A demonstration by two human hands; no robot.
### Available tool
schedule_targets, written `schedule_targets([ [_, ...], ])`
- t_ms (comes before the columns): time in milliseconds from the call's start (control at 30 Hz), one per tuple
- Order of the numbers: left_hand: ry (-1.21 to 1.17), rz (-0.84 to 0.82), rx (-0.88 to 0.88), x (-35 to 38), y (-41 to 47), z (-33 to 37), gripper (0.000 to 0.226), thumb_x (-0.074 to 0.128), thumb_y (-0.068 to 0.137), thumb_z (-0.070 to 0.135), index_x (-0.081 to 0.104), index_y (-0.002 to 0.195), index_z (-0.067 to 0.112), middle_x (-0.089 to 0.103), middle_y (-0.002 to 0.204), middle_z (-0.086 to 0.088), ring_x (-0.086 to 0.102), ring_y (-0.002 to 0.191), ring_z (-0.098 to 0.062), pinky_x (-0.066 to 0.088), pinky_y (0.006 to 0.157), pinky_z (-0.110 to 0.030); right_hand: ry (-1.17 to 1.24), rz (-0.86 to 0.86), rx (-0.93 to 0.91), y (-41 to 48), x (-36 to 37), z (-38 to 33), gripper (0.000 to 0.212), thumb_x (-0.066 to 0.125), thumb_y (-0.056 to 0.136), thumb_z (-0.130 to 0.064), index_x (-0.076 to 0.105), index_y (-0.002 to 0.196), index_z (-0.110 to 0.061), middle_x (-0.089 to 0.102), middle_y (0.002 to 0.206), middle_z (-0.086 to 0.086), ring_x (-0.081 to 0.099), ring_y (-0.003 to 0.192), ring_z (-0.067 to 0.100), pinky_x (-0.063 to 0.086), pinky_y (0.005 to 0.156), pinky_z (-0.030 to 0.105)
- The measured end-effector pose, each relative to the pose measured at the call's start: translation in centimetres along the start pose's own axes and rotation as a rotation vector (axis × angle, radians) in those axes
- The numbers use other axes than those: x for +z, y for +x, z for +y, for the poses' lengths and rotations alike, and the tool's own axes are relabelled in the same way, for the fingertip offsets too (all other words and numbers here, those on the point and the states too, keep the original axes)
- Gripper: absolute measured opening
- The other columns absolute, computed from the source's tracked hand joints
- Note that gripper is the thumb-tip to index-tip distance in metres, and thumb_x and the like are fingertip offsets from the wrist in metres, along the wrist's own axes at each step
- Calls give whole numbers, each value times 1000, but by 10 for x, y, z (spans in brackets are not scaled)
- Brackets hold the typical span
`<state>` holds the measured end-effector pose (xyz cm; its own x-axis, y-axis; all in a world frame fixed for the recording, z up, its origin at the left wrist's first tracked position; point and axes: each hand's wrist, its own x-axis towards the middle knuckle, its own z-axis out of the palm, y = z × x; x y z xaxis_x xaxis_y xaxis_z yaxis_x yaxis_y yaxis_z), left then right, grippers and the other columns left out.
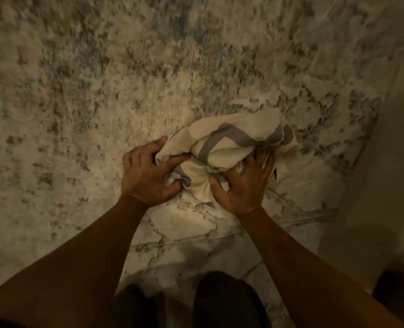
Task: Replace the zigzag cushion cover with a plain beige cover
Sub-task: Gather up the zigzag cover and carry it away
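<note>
Rug is the biggest thing: pale, mottled w/ grey-blue and brown blotches, thin border lines running below the wrists. It lies under both hands and spreads well beyond the fingertips.

Out past the right little-finger side is a plain pale floor strip, blurred. A dark shape sits low in that corner; can't tell what it is.

Two bare forearms come up from the bottom corners, left forearm and right forearm. Btwn them, back from the wrists, are dark-clad legs.

Zigzag cover: cream cloth w/ broad grey zigzag bands, bunched in a loose heap on the rug. It sits btwn the two hands, and its bulk rises just beyond the right fingertips. A flatter pale patch of cloth lies out past the right little finger; can't tell if it's the same piece.

Left hand grips the heap's left end. Its fingers are curled and a bit spread, the forefinger is laid along a fold, and the thumb is tucked in below it, so cloth is pinched btwn thumb and fingers.

Right hand lies palm down on the heap's near right side. Its fingers are straight-ish and spread, w/ the tips hidden under a fold. The thumb is splayed toward the left hand, pressing into the gathered middle.
</note>
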<state>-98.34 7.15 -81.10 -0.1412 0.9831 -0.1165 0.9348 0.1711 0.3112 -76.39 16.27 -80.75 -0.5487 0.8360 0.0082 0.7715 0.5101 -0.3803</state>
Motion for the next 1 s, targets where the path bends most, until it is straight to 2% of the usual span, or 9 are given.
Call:
schedule_targets([
  [133, -36, 16, 5, 1, -2, 0, 61, 54, 76, 64, 47, 134, 45, 50, 139, -16, 45, 117, -31, 33, 91, -45, 43, -79, -142, -9, -3, 8, 19, 72, 80, -47, 68, 96, -39, 50, 137, 31, 30, 139, 54, 15, 109, 73],
  [267, -61, 77, 30, 2, -3, -1, 58, 54, 80, 64, 57, 132, 40, 53, 137, -18, 47, 116, -31, 32, 90, -42, 8, -203, -346, -14, -7, 11, 35, 67, 81, -52, 68, 116, -51, 45, 142, 32, 28, 137, 58, 17, 106, 74],
  [467, -71, 72, 48, 3, 0, -5, 59, 58, 79, 56, 54, 136, 42, 51, 137, -14, 45, 121, -32, 30, 93, -42, -53, -129, -274, -13, -1, 3, 39, 65, 78, -59, 67, 116, -52, 52, 139, 25, 38, 136, 47, 22, 109, 68],
  [567, -102, 37, 13, -1, -1, -7, 58, 57, 78, 51, 52, 136, 42, 50, 129, -14, 42, 116, -31, 29, 89, -41, -44, -84, -271, -11, 4, 5, 40, 62, 77, -60, 67, 116, -51, 46, 139, 19, 38, 134, 45, 20, 112, 63],
  [700, -75, -80, -23, -26, 6, 10, 62, 44, 79, 47, 45, 141, 43, 52, 126, -13, 43, 110, -34, 34, 86, -43, -82, -73, -194, -13, 7, 5, 38, 62, 75, -60, 70, 111, -51, 55, 128, 21, 44, 126, 44, 32, 101, 57],
  [800, -277, -159, -12, -64, -7, 46, 67, 28, 76, 41, 49, 139, 40, 58, 110, -6, 45, 99, -32, 47, 76, -42, -73, -182, 51, -17, -16, -34, 39, 55, 76, -68, 72, 104, -47, 69, 113, 7, 52, 109, 37, 42, 80, 43],
  [867, -467, -212, -73, -96, -30, 62, 64, 31, 75, 39, 53, 136, 36, 61, 108, -3, 52, 102, -30, 49, 85, -46, -57, -291, 77, -30, -50, -75, 34, 57, 76, -65, 72, 99, -45, 70, 103, -1, 58, 96, 35, 42, 70, 38],
  [933, -932, -138, -294, -147, -49, 72, 42, 47, 85, 24, 59, 125, 26, 65, 117, -6, 61, 108, -26, 48, 97, -50, 90, -278, 99, -50, -106, -113, 30, 62, 72, -55, 68, 102, -49, 63, 110, 4, 58, 96, 36, 46, 71, 39],
  [1000, -1218, -39, -383, -223, -67, 79, 31, 51, 87, 15, 60, 116, 21, 62, 121, -3, 61, 113, -16, 48, 103, -43, 326, -236, 200, -61, -181, -149, 39, 63, 71, -48, 61, 109, -52, 55, 112, 4, 53, 102, 35, 47, 77, 39],
])
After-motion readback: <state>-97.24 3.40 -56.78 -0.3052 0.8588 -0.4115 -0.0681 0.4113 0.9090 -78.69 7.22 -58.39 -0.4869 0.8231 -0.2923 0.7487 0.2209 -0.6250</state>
